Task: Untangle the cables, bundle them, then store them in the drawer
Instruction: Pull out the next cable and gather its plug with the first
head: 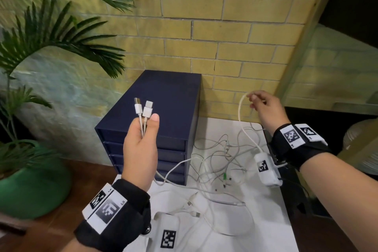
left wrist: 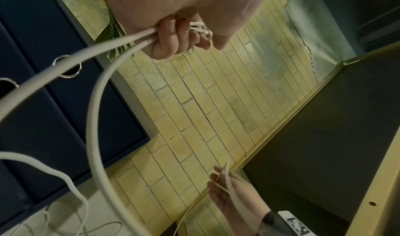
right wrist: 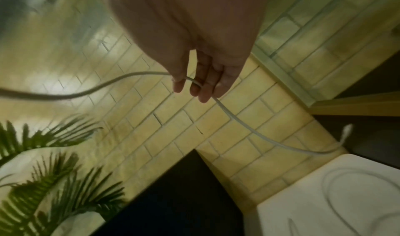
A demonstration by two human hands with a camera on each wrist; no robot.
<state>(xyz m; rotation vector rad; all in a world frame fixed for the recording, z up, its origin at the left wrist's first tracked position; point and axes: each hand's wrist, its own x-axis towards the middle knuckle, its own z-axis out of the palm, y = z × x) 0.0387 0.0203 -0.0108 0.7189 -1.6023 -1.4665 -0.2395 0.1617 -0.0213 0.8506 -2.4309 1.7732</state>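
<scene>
Head view: left hand point(head: 141, 147) grips both plugs of one cable point(head: 241, 116) before the drawer unit point(head: 163, 108); right hand point(head: 263, 106) pinches its loop, right of it. Untangling in hand; next, draw it clear of the tangle point(head: 221, 161).

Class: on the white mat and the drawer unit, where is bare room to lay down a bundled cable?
The drawer unit top is bare. The white mat has a free strip along its right edge. Its middle is crowded with tangled cables.
</scene>
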